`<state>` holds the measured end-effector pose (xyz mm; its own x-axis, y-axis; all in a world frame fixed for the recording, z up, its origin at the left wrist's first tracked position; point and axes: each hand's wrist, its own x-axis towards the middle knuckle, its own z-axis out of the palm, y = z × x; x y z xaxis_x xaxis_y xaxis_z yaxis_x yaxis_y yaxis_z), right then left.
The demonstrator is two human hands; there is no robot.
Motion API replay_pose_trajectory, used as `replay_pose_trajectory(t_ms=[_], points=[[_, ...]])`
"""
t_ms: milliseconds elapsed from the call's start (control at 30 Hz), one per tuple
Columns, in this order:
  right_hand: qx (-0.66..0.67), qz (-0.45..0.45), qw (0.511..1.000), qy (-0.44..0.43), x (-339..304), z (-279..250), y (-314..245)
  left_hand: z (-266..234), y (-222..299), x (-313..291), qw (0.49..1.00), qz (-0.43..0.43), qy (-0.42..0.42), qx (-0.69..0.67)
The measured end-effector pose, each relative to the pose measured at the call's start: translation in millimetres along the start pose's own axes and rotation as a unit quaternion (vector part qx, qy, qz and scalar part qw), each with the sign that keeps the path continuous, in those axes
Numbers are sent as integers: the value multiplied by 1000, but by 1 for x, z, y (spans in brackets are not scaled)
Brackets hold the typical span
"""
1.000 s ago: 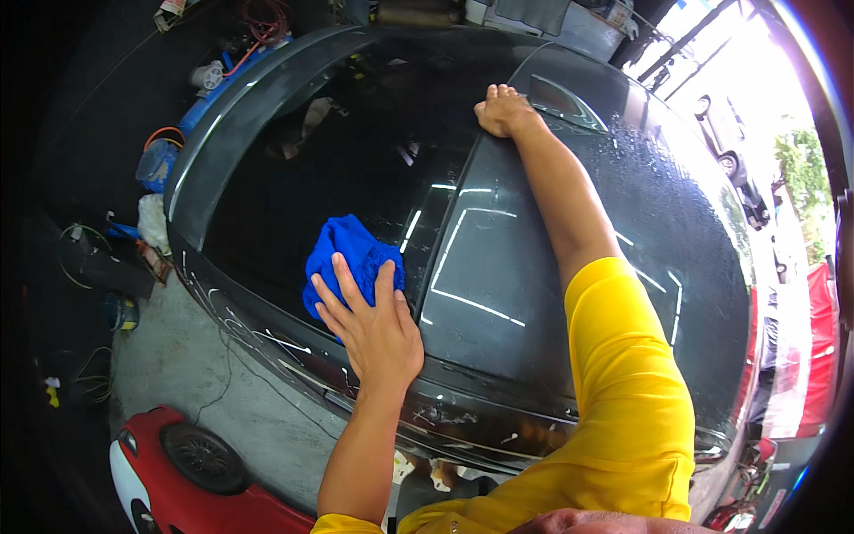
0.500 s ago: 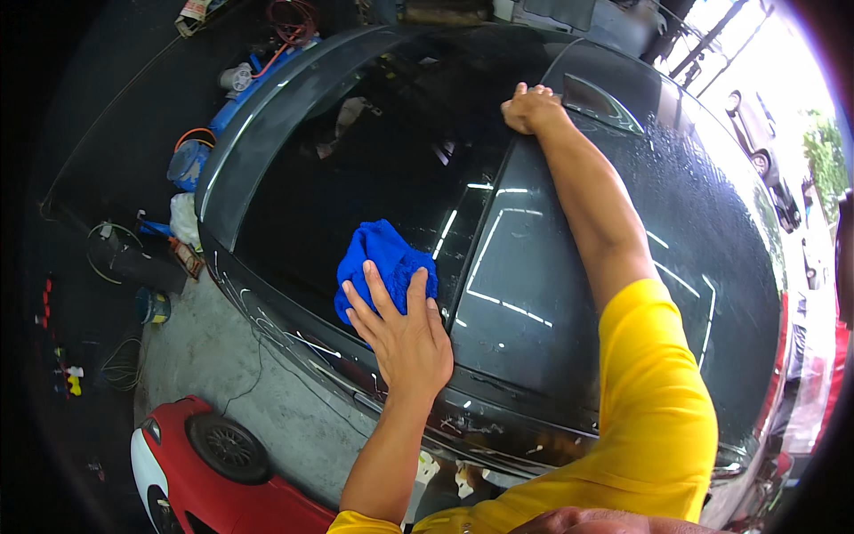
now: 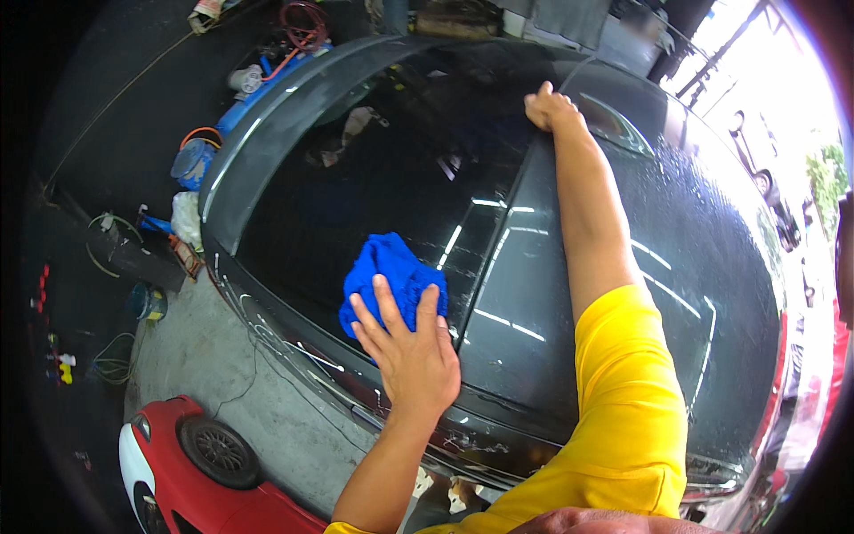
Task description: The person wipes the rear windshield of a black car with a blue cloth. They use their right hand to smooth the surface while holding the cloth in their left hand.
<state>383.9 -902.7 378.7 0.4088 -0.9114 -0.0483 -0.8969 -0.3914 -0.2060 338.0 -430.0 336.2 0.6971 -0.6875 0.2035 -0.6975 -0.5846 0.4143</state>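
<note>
Resting with its fingers spread wide, the left hand [image 3: 416, 360] lies flat over a bunched blue cloth [image 3: 391, 274]. The cloth is on the near part of a dark glass panel [image 3: 409, 151] of a dark car [image 3: 543, 374], left of the straight seam between the glass and the adjoining body panel. The fingertips overlap the cloth's near side, while its far side extends beyond them.

The right hand [image 3: 551, 109] is extended to the far end of this seam, its fingers close together and partly bent; whether it holds anything cannot be told. Just to its right stands a dark fin-shaped piece [image 3: 614, 123], and water droplets speckle the surface farther right. A yellow sleeve [image 3: 627, 383] covers the upper right arm.

At near left, a small red-and-white car [image 3: 222, 507] with a black wheel [image 3: 220, 452] stands on the grey floor [image 3: 276, 387]. At far left, a blue bucket [image 3: 190, 166] with an orange handle sits near a white bag [image 3: 187, 220].
</note>
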Motion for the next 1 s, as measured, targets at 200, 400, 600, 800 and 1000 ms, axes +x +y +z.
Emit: replay_pose_trajectory(t_ms=[200,400,600,800,1000], points=[[-149,-39,988,0,-33,10,-4,7,-3,2,1000,11,6,-24],[-183,-179,966,-19,-145,13,-4,7,1,2,1000,1,12,-18],[-206,-217,954,-24,-111,-4,15,2,2,0,1000,3,3,-15],[-146,-120,981,51,-40,5,11,3,4,3,1000,1,-3,-13],[-106,-237,962,-82,-117,-5,13,3,-2,0,1000,-12,4,-5]])
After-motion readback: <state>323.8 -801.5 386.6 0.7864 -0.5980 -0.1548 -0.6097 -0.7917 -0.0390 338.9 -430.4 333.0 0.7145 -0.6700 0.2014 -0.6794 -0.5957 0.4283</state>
